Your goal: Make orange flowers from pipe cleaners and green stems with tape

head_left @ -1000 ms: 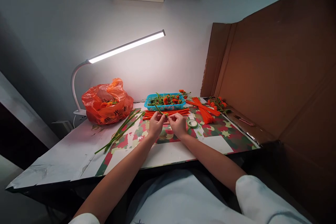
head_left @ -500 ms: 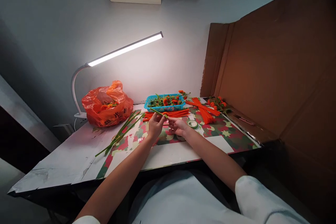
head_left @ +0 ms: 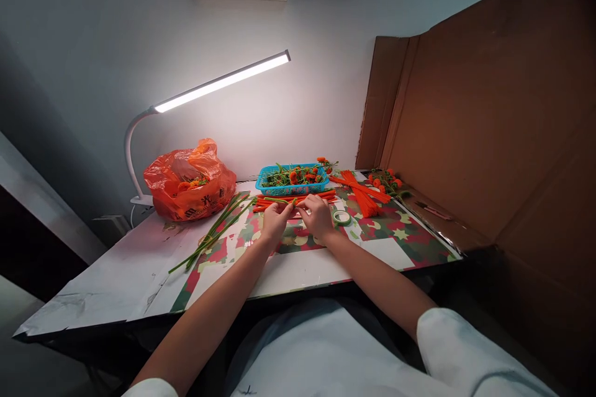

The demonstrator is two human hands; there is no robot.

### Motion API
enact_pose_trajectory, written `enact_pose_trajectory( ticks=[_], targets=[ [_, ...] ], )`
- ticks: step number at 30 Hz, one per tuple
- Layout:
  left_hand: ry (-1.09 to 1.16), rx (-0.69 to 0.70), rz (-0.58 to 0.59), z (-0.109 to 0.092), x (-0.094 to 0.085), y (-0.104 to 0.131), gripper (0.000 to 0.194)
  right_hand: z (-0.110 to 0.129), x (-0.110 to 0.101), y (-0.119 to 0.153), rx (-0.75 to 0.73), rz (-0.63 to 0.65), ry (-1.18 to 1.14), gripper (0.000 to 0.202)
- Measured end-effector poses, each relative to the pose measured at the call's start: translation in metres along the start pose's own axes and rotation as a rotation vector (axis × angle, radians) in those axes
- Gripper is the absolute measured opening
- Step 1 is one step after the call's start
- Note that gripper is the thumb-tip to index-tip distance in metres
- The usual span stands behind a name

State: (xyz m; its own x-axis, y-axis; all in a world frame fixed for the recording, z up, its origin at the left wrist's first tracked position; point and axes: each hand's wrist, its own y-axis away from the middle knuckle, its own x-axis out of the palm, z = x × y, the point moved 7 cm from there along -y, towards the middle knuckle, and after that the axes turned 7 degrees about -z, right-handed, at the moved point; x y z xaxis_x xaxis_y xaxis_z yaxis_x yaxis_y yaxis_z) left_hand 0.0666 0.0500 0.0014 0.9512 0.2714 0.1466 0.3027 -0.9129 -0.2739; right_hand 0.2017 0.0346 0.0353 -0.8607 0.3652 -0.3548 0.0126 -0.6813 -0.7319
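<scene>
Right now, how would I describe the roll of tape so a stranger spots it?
Start at the lit lamp over the desk, then find the right hand. Just right of it, the roll of tape lies flat on the desk. It is a round, greenish ring, unlike the long, straight orange strands crossed behind it.

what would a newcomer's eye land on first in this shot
Probably the glowing desk lamp, slanting up over the back left of the table. Below it, the shiny orange plastic bag likely comes next, then the blue basket with orange flowers to its right. In front of the basket, the left hand holds a thin green stem, the right hand close by its end.
</scene>
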Motion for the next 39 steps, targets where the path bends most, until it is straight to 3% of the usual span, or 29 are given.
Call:
enact_pose_trajectory(
  ticks=[3,6,9,12,15,17,19,22,26,28,31,35,37,39],
  targets=[
    [-0.213,0.273,-0.068,-0.021,-0.002,0.006,0.021,-0.023,0.014,0.002,0.405,0.013,-0.369,0.024],
    [-0.327,0.507,-0.030,-0.041,0.004,0.015,0.013,-0.034,0.038,0.014,0.825,0.223,-0.742,0.025],
    [-0.324,0.546,0.002,-0.045,0.007,0.018,0.011,-0.034,0.044,0.023,1.012,0.358,-0.875,0.022],
    [-0.204,0.339,-0.078,-0.030,-0.001,0.009,0.019,-0.035,0.027,0.015,0.849,0.194,-0.750,0.018],
    [0.017,0.038,-0.078,-0.006,-0.005,-0.001,0.027,-0.019,-0.003,0.000,0.371,-0.014,-0.399,0.016],
    [0.118,-0.098,-0.054,0.004,-0.004,-0.003,0.026,-0.002,-0.012,-0.003,0.068,-0.039,-0.140,0.014],
    [0.149,-0.174,-0.033,0.009,-0.004,-0.004,0.023,0.009,-0.011,-0.001,-0.122,0.003,0.064,0.014],
    [0.140,-0.220,0.004,0.012,-0.001,-0.003,0.018,0.011,-0.006,0.000,-0.220,0.069,0.252,0.017],
    [0.079,-0.182,0.030,0.011,0.002,-0.002,0.018,0.010,0.001,0.002,-0.204,0.096,0.289,0.020],
    [0.004,-0.082,-0.001,0.004,0.001,-0.001,0.019,0.003,0.003,0.001,-0.067,0.052,0.155,0.020],
    [-0.177,0.173,-0.077,-0.016,-0.002,0.005,0.019,-0.022,0.015,0.006,0.377,0.013,-0.281,0.024],
    [-0.290,0.425,-0.015,-0.036,0.006,0.017,0.013,-0.039,0.047,0.026,0.985,0.197,-0.829,0.027],
    [-0.283,0.445,0.017,-0.037,0.008,0.018,0.012,-0.037,0.051,0.031,1.121,0.260,-0.962,0.023],
    [-0.216,0.398,0.018,-0.033,0.007,0.015,0.016,-0.036,0.048,0.030,1.154,0.240,-1.040,0.020]
  ],
)
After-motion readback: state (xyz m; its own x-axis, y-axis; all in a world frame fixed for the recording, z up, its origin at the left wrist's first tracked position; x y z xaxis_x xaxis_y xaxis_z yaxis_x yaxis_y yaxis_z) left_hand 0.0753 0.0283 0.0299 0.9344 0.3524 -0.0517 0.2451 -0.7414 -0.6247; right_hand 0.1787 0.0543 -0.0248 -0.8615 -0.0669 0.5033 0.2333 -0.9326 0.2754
